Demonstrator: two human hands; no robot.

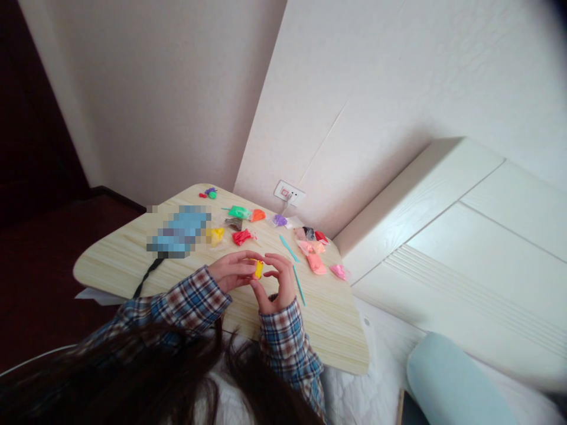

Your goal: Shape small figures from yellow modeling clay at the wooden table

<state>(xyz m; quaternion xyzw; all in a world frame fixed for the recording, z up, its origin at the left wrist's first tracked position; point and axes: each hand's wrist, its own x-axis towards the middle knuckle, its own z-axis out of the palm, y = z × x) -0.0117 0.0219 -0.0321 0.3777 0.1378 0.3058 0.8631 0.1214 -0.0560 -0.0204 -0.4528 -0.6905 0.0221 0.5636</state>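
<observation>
My left hand [231,270] and my right hand [278,284] meet over a small light wooden table [133,260]. Together they pinch a small yellow lump of clay [258,269] between their fingertips. Both wrists wear plaid sleeves. Just beyond the hands lie small bags of clay: red [241,236], yellow [217,235], green [239,211], orange [257,215], purple [279,220] and pink [316,263]. Two thin teal modelling tools [289,248] lie right of my right hand.
A blurred blue object [181,230] lies at the table's left with a dark cord [148,274] running off the near edge. A wall socket [289,193] sits behind the table. A white headboard [443,236] and a pale blue pillow [452,383] are at right.
</observation>
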